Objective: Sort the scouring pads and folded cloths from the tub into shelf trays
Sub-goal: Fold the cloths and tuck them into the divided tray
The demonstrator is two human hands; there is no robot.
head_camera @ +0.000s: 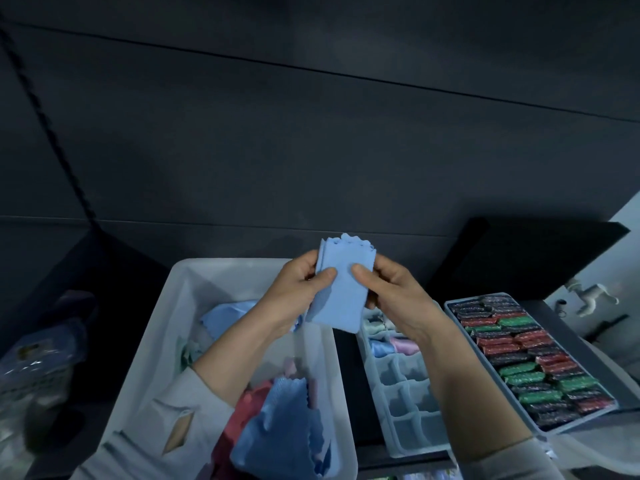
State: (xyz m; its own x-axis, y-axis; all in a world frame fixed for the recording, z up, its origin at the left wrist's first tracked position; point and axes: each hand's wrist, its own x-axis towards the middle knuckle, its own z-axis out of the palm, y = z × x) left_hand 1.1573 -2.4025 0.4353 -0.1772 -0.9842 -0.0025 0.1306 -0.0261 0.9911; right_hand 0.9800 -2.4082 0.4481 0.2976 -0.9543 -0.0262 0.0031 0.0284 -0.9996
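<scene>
above the tub [180,306], both hands, left hand [301,282] and right hand [391,289], pinch a folded blue cloth [341,299], each grip clamped on an edge; loosen either and the folds may spring open before it reaches the divided tray [398,403].

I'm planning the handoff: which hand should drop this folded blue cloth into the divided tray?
Probably the right hand: it already pinches the blue cloth, and the divided tray lies directly beneath its forearm. The left hand would cross over.
</scene>
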